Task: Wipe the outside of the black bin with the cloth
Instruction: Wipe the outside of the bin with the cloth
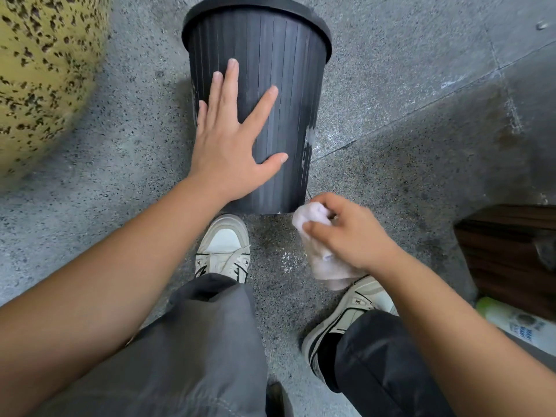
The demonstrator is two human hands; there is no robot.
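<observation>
Grey trouser legs (192, 341) fill the near edge of the view, with two white sneakers (224, 248) planted on the speckled stone floor (376, 164) just short of the black bin (270, 85). It stands on the floor directly ahead, tapering toward its foot, with pale dusty streaks and a few whitish scuffs low on its right flank. The left hand (231, 145) lies flat on the ribbed wall facing the camera, fingers straight and spread wide, thumb out — it looks to be steadying the bin rather than gripping it. The right hand (346, 233) sits by the bin's lower right corner, fingers curled round a bunched pale cloth (316, 224) whose tail hangs toward the right shoe; the wad is close to the base, though contact is hard to judge. The wiping stroke seems about to land low on the right side. Next, press the cloth against that scuffed flank and draw it along the ribs while the flat hand keeps the bin from sliding.
</observation>
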